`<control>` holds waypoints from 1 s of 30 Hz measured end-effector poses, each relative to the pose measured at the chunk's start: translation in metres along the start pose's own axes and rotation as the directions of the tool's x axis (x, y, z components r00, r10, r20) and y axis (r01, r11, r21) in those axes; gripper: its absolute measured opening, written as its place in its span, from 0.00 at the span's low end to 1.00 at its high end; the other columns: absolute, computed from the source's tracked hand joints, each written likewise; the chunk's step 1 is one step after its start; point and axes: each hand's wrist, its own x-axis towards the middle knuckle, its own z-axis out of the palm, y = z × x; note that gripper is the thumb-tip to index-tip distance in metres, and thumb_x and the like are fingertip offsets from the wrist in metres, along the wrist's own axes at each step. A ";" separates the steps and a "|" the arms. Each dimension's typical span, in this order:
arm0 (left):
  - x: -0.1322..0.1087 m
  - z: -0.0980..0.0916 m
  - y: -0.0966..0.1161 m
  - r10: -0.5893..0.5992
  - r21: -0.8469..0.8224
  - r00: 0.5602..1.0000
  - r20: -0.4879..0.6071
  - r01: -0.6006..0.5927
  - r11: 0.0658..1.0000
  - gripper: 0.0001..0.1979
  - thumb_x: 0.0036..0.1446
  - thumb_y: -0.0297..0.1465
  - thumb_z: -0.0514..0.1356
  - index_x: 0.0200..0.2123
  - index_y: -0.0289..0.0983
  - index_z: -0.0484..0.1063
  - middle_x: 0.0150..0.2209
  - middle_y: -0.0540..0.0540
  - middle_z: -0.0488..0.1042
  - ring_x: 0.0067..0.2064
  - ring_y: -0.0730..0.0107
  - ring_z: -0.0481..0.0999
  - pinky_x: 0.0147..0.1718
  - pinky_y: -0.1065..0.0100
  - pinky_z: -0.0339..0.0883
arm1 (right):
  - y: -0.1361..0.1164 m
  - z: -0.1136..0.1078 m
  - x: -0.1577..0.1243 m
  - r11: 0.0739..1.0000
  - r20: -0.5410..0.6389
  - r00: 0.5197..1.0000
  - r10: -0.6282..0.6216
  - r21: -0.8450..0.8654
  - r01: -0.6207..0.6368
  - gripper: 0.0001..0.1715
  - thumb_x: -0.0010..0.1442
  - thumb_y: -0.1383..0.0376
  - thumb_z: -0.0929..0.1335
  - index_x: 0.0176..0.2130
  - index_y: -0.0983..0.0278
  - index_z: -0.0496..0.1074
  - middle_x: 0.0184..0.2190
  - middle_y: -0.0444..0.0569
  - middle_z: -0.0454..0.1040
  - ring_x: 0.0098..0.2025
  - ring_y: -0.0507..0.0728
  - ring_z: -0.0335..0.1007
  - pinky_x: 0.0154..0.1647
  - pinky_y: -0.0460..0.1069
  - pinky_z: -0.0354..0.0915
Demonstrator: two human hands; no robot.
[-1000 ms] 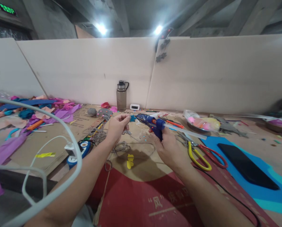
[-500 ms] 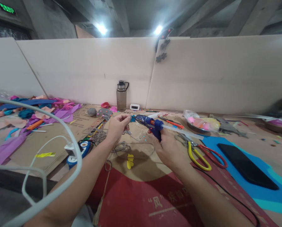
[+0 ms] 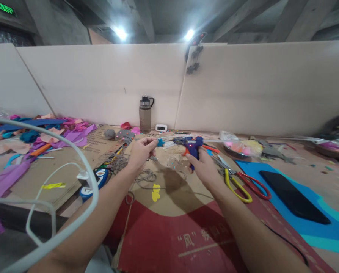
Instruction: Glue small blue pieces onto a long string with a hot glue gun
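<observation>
Between the fingertips of my left hand (image 3: pixel 142 152) is a small blue piece (image 3: pixel 160 142), pinched over the middle of the cardboard. My right hand (image 3: pixel 205 167) is wrapped round the handle of a blue glue gun (image 3: pixel 192 146), with a clear glue stick (image 3: pixel 215 140) jutting from its back. The gun's nozzle points left at the blue piece, a small gap apart from it. Below the hands lie yellow cut-out shapes (image 3: pixel 156 192) and a tangle of grey cord (image 3: pixel 146 176).
Yellow-handled scissors (image 3: pixel 237 185), red-handled scissors (image 3: pixel 256 185) and a black phone (image 3: pixel 293 197) lie at right. A bottle (image 3: pixel 145 115) stands by the white partition (image 3: pixel 101 83). Coloured scraps (image 3: pixel 52 129) cover the left. A white hoop (image 3: pixel 94 182) crosses the left foreground.
My right hand has drawn the glue gun to the right, away from the blue piece, and levelled it. The left hand has stayed nearly in place, still pinching the piece.
</observation>
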 end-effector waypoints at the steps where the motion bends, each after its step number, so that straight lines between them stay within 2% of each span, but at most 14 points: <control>1: 0.000 0.001 0.000 0.004 0.002 1.000 0.003 -0.004 1.000 0.14 0.44 0.39 0.65 0.28 0.35 0.70 0.16 0.55 0.65 0.16 0.80 0.61 0.16 0.75 0.46 | 0.008 0.001 0.005 0.987 0.056 0.990 0.130 0.088 -0.134 0.09 0.58 0.59 0.62 0.36 0.62 0.62 0.19 0.43 0.68 0.18 0.56 0.66 0.19 0.51 0.65; 3: -0.002 0.002 -0.001 0.040 0.040 0.999 -0.004 -0.040 0.998 0.13 0.45 0.39 0.64 0.29 0.35 0.71 0.16 0.54 0.65 0.17 0.80 0.61 0.17 0.75 0.47 | 0.024 0.003 0.013 0.941 0.143 0.947 0.289 0.137 -0.308 0.08 0.56 0.60 0.64 0.33 0.62 0.62 0.18 0.43 0.68 0.17 0.56 0.66 0.18 0.51 0.64; 6: -0.006 0.004 -0.001 0.198 0.214 0.979 -0.038 -0.185 0.959 0.10 0.48 0.37 0.62 0.30 0.36 0.73 0.22 0.51 0.71 0.22 0.77 0.65 0.21 0.73 0.54 | 0.042 0.002 0.020 0.933 0.130 0.925 0.358 -0.091 -0.348 0.09 0.55 0.60 0.65 0.30 0.63 0.63 0.20 0.48 0.71 0.20 0.58 0.70 0.22 0.52 0.65; 8: -0.008 0.004 -0.001 0.339 0.367 0.940 -0.044 -0.300 0.880 0.07 0.50 0.35 0.61 0.29 0.37 0.75 0.28 0.49 0.74 0.28 0.73 0.69 0.27 0.72 0.59 | 0.047 -0.002 0.019 0.896 0.048 0.957 0.286 -0.366 -0.249 0.11 0.55 0.60 0.66 0.27 0.63 0.63 0.23 0.55 0.73 0.26 0.61 0.73 0.29 0.55 0.67; 10: -0.010 0.004 0.001 0.474 0.479 0.881 -0.013 -0.410 0.776 0.05 0.51 0.32 0.61 0.29 0.38 0.75 0.34 0.47 0.76 0.37 0.68 0.72 0.35 0.69 0.62 | 0.044 -0.007 0.016 0.796 -0.049 0.987 0.150 -0.586 -0.150 0.12 0.54 0.59 0.67 0.25 0.64 0.64 0.28 0.62 0.73 0.35 0.65 0.73 0.37 0.59 0.66; 12: -0.012 0.005 0.003 0.590 0.537 0.807 0.033 -0.512 0.671 0.03 0.51 0.29 0.60 0.29 0.39 0.75 0.37 0.46 0.76 0.43 0.66 0.71 0.43 0.66 0.62 | 0.032 -0.009 0.011 0.761 -0.125 0.992 0.017 -0.643 -0.094 0.13 0.53 0.59 0.67 0.25 0.65 0.64 0.33 0.64 0.72 0.42 0.67 0.69 0.43 0.63 0.63; 14: -0.014 0.006 0.005 0.655 0.561 0.751 0.079 -0.577 0.594 0.03 0.51 0.27 0.60 0.29 0.38 0.74 0.37 0.44 0.74 0.43 0.66 0.71 0.44 0.66 0.63 | 0.014 -0.005 0.007 0.864 -0.147 0.987 -0.069 -0.503 -0.015 0.11 0.56 0.60 0.64 0.27 0.64 0.64 0.33 0.59 0.71 0.43 0.64 0.67 0.46 0.63 0.62; 16: -0.016 0.008 0.005 0.676 0.566 0.725 0.131 -0.615 0.549 0.04 0.51 0.25 0.59 0.29 0.38 0.74 0.38 0.44 0.74 0.39 0.69 0.71 0.38 0.68 0.64 | -0.008 0.005 0.002 0.989 -0.096 0.994 -0.050 -0.144 0.036 0.11 0.57 0.57 0.63 0.31 0.63 0.63 0.32 0.52 0.70 0.38 0.59 0.68 0.44 0.59 0.64; 17: -0.017 0.009 0.004 0.677 0.566 0.717 0.163 -0.630 0.531 0.04 0.51 0.25 0.59 0.30 0.38 0.74 0.38 0.43 0.73 0.36 0.70 0.71 0.35 0.69 0.64 | -0.018 0.012 0.000 0.995 -0.061 0.998 -0.024 0.092 0.030 0.13 0.56 0.56 0.64 0.34 0.62 0.62 0.34 0.50 0.71 0.37 0.57 0.68 0.44 0.56 0.65; 20: -0.020 0.011 0.000 0.676 0.566 0.698 0.237 -0.664 0.488 0.05 0.51 0.25 0.58 0.31 0.37 0.74 0.38 0.44 0.74 0.32 0.74 0.70 0.32 0.71 0.65 | -0.040 0.030 -0.007 0.779 0.081 0.996 0.023 0.623 -0.068 0.16 0.54 0.57 0.67 0.37 0.59 0.58 0.37 0.47 0.72 0.35 0.53 0.69 0.43 0.54 0.66; 22: -0.020 0.013 -0.004 0.654 0.568 0.720 0.231 -0.646 0.510 0.04 0.51 0.25 0.59 0.31 0.37 0.74 0.35 0.46 0.75 0.31 0.74 0.71 0.32 0.72 0.65 | -0.046 0.037 -0.010 0.693 0.133 0.989 0.067 0.706 -0.142 0.18 0.52 0.58 0.68 0.38 0.58 0.57 0.32 0.41 0.70 0.28 0.50 0.66 0.37 0.51 0.67; 23: -0.020 0.014 -0.005 0.623 0.564 0.754 0.208 -0.613 0.553 0.04 0.52 0.26 0.59 0.32 0.37 0.74 0.33 0.46 0.75 0.31 0.75 0.71 0.32 0.72 0.66 | -0.047 0.037 -0.011 0.701 0.135 0.987 0.085 0.696 -0.156 0.18 0.52 0.59 0.69 0.38 0.58 0.58 0.29 0.39 0.68 0.26 0.49 0.64 0.33 0.49 0.66; 27: -0.022 0.020 -0.009 0.358 0.395 0.927 0.114 -0.373 0.839 0.07 0.52 0.33 0.60 0.32 0.35 0.73 0.26 0.48 0.74 0.26 0.73 0.74 0.27 0.72 0.68 | -0.043 0.032 -0.009 0.872 0.021 0.998 0.067 0.484 -0.068 0.11 0.53 0.60 0.68 0.36 0.61 0.64 0.26 0.39 0.63 0.26 0.49 0.58 0.27 0.46 0.58; 30: -0.024 0.026 -0.007 0.201 0.188 0.972 0.121 -0.221 0.957 0.11 0.50 0.36 0.62 0.34 0.34 0.72 0.26 0.48 0.75 0.26 0.71 0.77 0.28 0.69 0.72 | -0.041 0.027 -0.008 0.932 -0.053 0.998 0.019 0.364 0.001 0.07 0.55 0.61 0.67 0.33 0.62 0.67 0.25 0.40 0.64 0.27 0.49 0.57 0.29 0.47 0.56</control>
